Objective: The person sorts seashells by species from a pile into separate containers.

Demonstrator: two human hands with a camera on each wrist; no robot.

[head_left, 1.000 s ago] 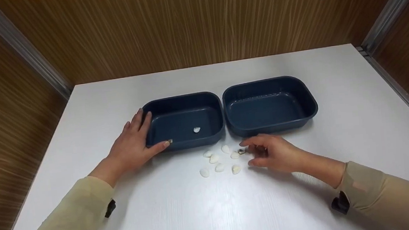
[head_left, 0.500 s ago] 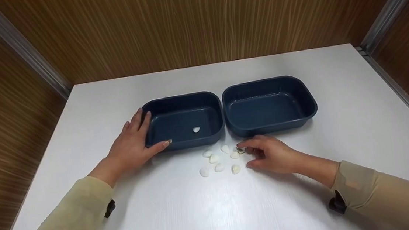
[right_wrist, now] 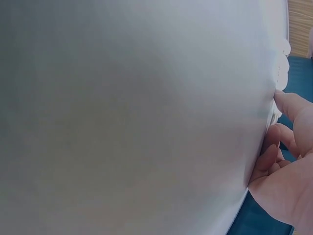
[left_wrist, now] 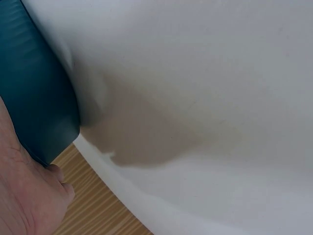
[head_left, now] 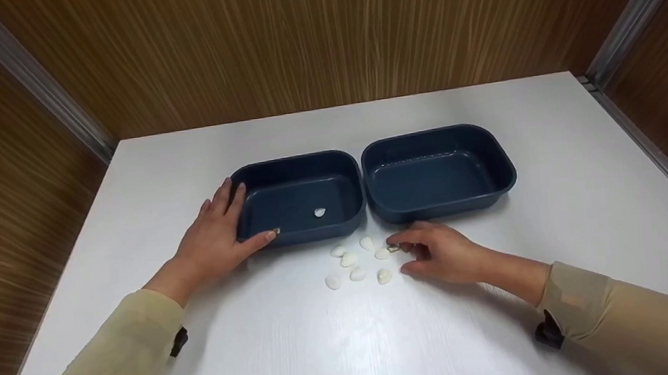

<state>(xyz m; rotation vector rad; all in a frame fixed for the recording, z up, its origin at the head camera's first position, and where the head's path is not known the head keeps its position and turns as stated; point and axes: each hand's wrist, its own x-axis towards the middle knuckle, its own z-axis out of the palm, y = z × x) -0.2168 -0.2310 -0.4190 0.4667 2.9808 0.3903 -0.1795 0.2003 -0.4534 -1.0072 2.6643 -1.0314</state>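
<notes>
work the dark-edged shell free, thumb side first

your right hand (head_left: 448, 253) is at the near side of the boxes, index fingertip on the dark-edged shell (head_left: 393, 247), which lies on the table (head_left: 298, 335) in front of the gap between the boxes. that hand is unclosed: the fingers are bent, but your thumb sits apart from the shell, so there seems to be no pinch. what the fingers underneath touch, you can't tell from here.

your left hand (head_left: 209, 244) is spread over the left box (head_left: 308, 234), thumb along the near rim, gripping nothing. a light touch there should be enough to steady it.

seven white shells (head_left: 348, 259) lie on the table, one so close that it may touch yours; a sideways sweep could scatter them. better to draw the thumb in low and pinch by the edges, gently, since thin shell may slip or chip. another white shell (head_left: 320, 212) lies inside the left box; the right box (head_left: 442, 209) stands just beside it.
</notes>
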